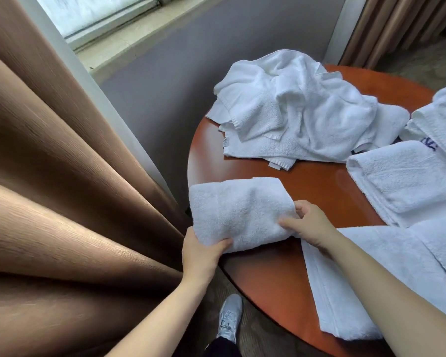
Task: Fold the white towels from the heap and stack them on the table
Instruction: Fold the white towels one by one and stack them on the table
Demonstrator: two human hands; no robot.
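Note:
A folded white towel point(238, 211) lies at the left edge of the round red-brown table point(317, 181). My left hand point(202, 251) grips its near left corner, thumb on top. At the towel's right end my right hand point(310, 222) pinches the cloth with curled fingers. The heap of crumpled white towels point(301, 109) sits at the table's far side. A stack of folded towels point(407, 176) rests at the right. A flat white towel point(371, 274) is spread under my right forearm.
A brown curtain point(62, 191) hangs close on the left, beside the table's edge. A grey wall point(191, 60) and a window sill point(129, 29) lie beyond. My grey shoe point(229, 318) stands on the dark carpet below the table's rim.

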